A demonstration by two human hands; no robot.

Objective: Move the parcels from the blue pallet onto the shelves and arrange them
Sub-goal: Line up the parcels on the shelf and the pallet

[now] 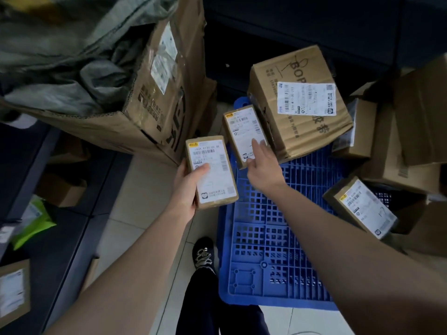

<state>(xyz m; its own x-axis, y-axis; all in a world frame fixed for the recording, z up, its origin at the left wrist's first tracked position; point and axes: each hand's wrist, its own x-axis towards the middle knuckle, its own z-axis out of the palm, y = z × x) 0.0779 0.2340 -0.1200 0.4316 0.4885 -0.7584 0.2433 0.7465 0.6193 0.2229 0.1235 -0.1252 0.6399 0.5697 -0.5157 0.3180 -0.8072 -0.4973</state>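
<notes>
While clasping a small brown parcel in the left hand, thumb pressed across its white label and fingers curled round its back, reaches with the right hand to a second small parcel. Lays the right fingers straight and uncurled on that second label, touching it without closing round it, thumb down by the parcel's near corner. Holds the first parcel in the air, just left of the right fingertips and clear of them, above the tiled floor beside the blue pallet.

Directly under the right fingertips: the second parcel, tilted, leaning on a large labelled carton just beyond and right of them, both at the far end of the pallet. Well right of the right fingers, at the pallet's right edge: a third small parcel, label up, tilted against a heap of brown cartons.

Beyond the left fingers, up and left: a big open carton stuffed with grey bags. Well left of the left hand: dark shelves carrying a green packet and a labelled box; other boxes there too dim and blurred to make out. Below both hands, by the pallet's near left corner: a dark shoe on the floor.
</notes>
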